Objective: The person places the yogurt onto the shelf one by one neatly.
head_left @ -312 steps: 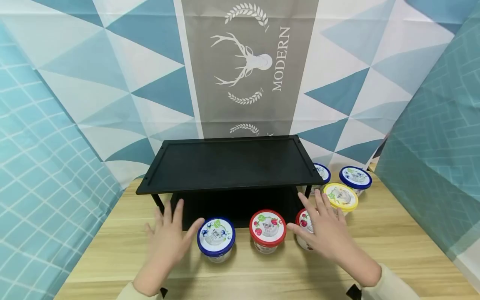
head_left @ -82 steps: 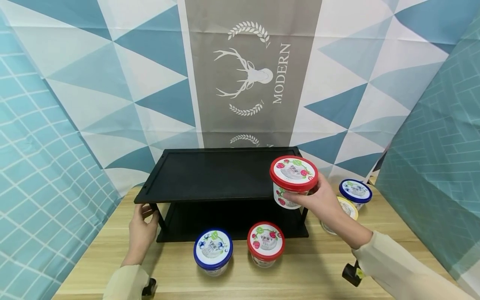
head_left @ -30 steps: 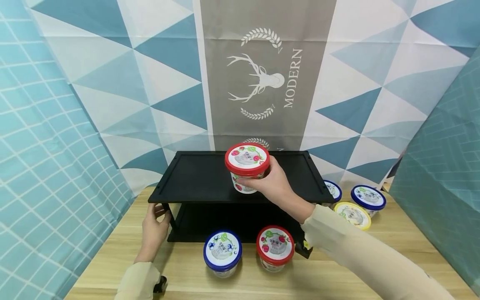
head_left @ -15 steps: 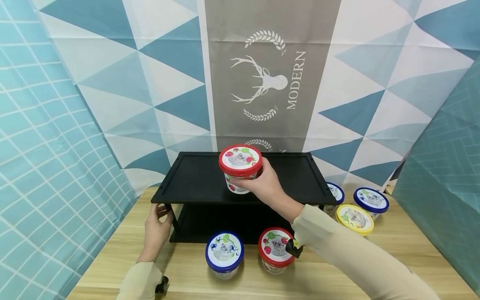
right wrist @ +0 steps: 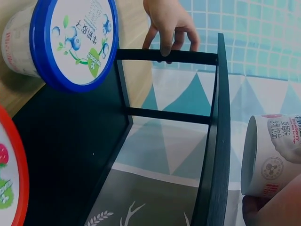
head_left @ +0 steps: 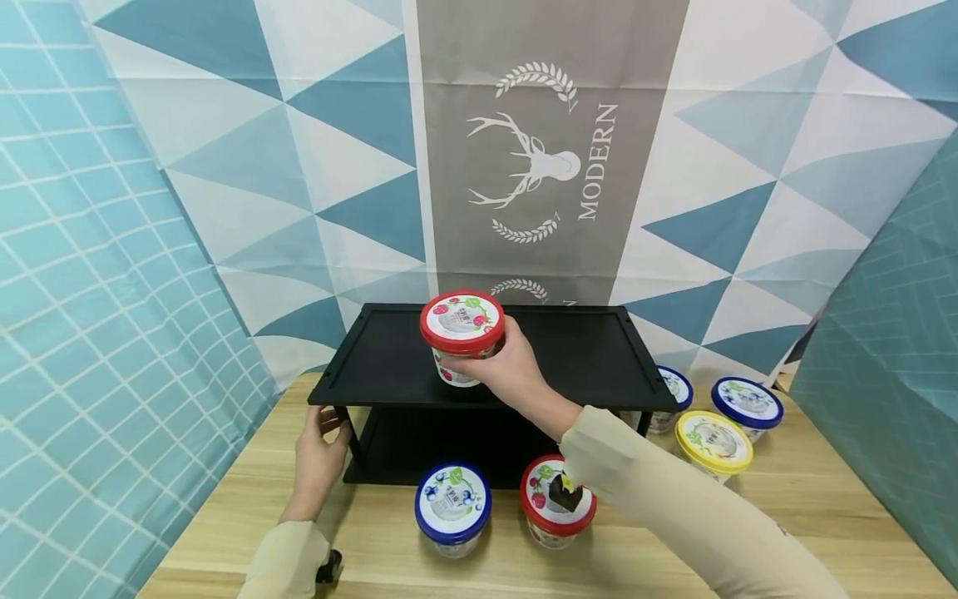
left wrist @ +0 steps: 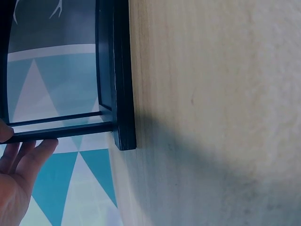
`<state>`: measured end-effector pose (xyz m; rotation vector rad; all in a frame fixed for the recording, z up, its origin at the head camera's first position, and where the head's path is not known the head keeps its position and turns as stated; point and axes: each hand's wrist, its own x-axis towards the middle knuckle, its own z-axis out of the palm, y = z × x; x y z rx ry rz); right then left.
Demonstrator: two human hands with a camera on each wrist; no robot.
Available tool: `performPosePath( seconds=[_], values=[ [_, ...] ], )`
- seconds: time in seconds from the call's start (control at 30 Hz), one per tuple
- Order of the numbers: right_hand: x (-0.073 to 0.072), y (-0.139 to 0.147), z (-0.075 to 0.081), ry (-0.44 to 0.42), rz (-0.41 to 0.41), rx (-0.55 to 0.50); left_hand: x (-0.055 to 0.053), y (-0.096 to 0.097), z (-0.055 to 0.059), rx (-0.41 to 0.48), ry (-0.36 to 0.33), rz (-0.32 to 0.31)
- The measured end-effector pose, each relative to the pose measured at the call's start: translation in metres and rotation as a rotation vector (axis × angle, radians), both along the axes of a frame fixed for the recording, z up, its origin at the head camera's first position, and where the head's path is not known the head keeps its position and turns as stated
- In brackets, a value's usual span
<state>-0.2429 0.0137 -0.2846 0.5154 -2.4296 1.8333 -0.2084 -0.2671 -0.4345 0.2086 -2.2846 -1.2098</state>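
My right hand (head_left: 512, 366) holds a red-lidded tub (head_left: 462, 324) with strawberry pictures over the upper board of a black two-tier rack (head_left: 576, 349). In the right wrist view, a gap shows between the base of this tub (right wrist: 275, 155) and the board. At the rack's front left leg, my left hand (head_left: 318, 453) pinches the post just under the upper board; its fingers (left wrist: 35, 160) lie against the post in the left wrist view. On the table before the rack stand a blue-lidded tub (head_left: 452, 503) and another red-lidded tub (head_left: 550, 499), partly covered by the right wrist camera.
Right of the rack stand a yellow-lidded tub (head_left: 714, 441) and two blue-lidded tubs, one at the back right (head_left: 747, 401) and one partly behind the rack's corner (head_left: 674, 387). Patterned cloth (head_left: 374, 166) hangs behind, with blue tiled cloth (head_left: 97, 316) at left.
Earlier both hands were spread above the table. My right hand has lifted the rightmost red-lidded tub and carried it left over the upper board. My left hand has taken hold of the rack's leg.
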Motion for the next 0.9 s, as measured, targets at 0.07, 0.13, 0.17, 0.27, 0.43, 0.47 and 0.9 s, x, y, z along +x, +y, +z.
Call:
performPosePath(
  seconds=[0.07,0.13,0.17,0.27,0.43,0.47,0.9],
  values=[
    [-0.001,-0.004,0.0,-0.004,0.0,0.007,0.0,0.0,0.0,-0.001,-0.006,-0.002],
    [-0.001,-0.007,-0.001,-0.008,0.0,0.01,0.0,-0.001,-0.001,0.002,-0.005,-0.002],
    [-0.001,-0.009,-0.001,-0.01,0.0,0.009,0.0,-0.001,-0.001,0.001,-0.004,-0.002],
    [-0.002,-0.013,-0.001,-0.019,-0.001,0.007,0.0,-0.001,-0.002,-0.002,0.001,0.002],
    [-0.006,-0.02,-0.002,-0.016,0.011,-0.002,-0.001,-0.002,-0.002,0.005,0.0,0.008],
    [-0.006,-0.021,-0.003,-0.015,0.013,-0.003,-0.001,-0.002,-0.001,0.009,-0.001,0.007],
    [-0.012,-0.037,-0.007,-0.023,0.034,0.009,-0.001,0.0,0.0,0.006,0.056,0.007]
  ],
)
